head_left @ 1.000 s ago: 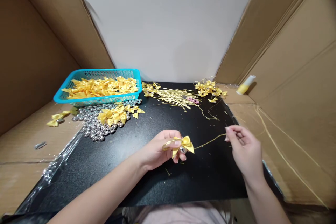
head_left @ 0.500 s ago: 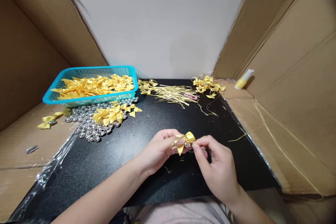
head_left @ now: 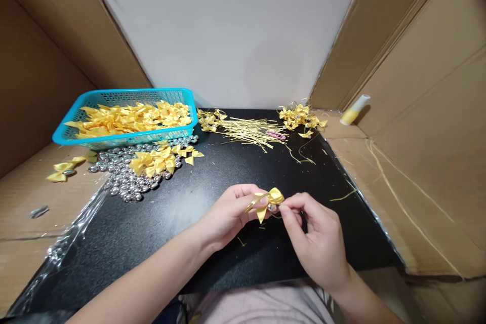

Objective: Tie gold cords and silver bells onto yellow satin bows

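Low over the front middle of the black table, my left hand (head_left: 235,212) pinches a yellow satin bow (head_left: 276,195) that has a loop of gold tie at its side. A silver bead (head_left: 272,207) sits at the bow's lower middle. My right hand (head_left: 317,240) is at the bow's right, its thumb and forefinger pressed together beside the bead. What lies between those two fingertips is too small to make out; a thin gold tie end shows just below.
A blue basket (head_left: 125,136) of yellow bows stands back left. Silver beads (head_left: 127,182) with bows on top lie before it. Gold ties (head_left: 250,131) and a pink tool (head_left: 276,135) are at the back, finished-looking bows (head_left: 298,117) beside them. Cardboard walls flank the table.
The view has shifted slightly, so the basket and beads appear a little further left and higher. Both hands keep nearly the same pose at the bow.
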`<state>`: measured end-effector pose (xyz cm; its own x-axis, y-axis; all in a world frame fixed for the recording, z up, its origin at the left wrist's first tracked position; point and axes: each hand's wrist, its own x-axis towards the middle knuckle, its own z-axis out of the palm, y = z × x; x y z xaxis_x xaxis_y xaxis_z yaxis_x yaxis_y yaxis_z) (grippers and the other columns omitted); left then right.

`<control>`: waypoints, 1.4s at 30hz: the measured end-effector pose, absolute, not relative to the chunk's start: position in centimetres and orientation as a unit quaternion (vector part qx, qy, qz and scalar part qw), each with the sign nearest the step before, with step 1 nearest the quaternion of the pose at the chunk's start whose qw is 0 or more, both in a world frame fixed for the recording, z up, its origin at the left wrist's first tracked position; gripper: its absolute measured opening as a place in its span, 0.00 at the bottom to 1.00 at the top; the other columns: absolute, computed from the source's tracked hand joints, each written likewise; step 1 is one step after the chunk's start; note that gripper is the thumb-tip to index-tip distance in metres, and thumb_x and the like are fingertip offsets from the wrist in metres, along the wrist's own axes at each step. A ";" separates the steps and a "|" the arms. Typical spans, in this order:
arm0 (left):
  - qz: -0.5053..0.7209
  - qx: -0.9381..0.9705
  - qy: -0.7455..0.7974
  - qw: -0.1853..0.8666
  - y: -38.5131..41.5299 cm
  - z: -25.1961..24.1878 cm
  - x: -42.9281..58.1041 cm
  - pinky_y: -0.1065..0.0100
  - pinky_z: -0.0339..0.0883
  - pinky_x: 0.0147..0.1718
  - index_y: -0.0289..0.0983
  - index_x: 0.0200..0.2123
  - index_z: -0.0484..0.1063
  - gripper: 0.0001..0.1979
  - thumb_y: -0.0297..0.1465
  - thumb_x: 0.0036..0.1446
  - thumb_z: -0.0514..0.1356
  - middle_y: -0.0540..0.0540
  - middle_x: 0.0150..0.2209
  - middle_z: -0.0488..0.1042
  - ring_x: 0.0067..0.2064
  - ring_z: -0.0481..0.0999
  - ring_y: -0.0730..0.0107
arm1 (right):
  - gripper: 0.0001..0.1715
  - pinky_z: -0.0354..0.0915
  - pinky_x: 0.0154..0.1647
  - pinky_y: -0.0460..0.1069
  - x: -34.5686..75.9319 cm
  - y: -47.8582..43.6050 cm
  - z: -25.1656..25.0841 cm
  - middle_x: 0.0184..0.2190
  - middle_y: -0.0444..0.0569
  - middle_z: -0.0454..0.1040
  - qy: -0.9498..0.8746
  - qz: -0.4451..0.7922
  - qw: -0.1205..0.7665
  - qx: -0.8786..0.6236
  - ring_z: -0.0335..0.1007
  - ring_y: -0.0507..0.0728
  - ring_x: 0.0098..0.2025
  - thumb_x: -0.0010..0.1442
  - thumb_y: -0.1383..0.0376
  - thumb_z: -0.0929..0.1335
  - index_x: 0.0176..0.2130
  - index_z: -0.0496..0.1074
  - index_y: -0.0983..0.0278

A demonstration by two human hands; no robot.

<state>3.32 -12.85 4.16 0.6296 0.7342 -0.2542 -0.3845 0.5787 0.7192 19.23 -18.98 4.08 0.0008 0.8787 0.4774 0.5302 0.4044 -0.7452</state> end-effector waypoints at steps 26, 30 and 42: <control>0.328 0.335 0.322 0.823 -13.0 4.3 3.3 0.73 0.60 0.29 0.32 0.21 0.75 0.11 0.31 0.42 0.72 0.48 0.27 0.74 0.28 0.68 0.76 | 0.09 0.58 0.24 0.44 19.4 -18.9 4.5 0.22 0.40 0.62 -0.688 0.183 0.474 -0.518 0.58 0.48 0.22 0.62 0.72 0.64 0.29 0.67 0.64; 0.330 0.340 0.331 0.816 -13.1 4.3 3.3 0.72 0.60 0.29 0.33 0.20 0.74 0.11 0.31 0.42 0.72 0.48 0.27 0.74 0.28 0.68 0.75 | 0.08 0.58 0.23 0.43 19.2 -19.0 4.4 0.21 0.40 0.63 -0.683 0.184 0.474 -0.525 0.58 0.48 0.22 0.62 0.72 0.65 0.30 0.68 0.64; 0.313 0.319 0.333 0.830 -13.1 4.4 3.3 0.74 0.60 0.26 0.33 0.20 0.74 0.13 0.32 0.38 0.74 0.49 0.25 0.74 0.26 0.68 0.77 | 0.09 0.58 0.23 0.44 19.6 -18.9 5.0 0.21 0.40 0.63 -0.698 0.177 0.462 -0.518 0.58 0.48 0.22 0.61 0.72 0.65 0.29 0.68 0.64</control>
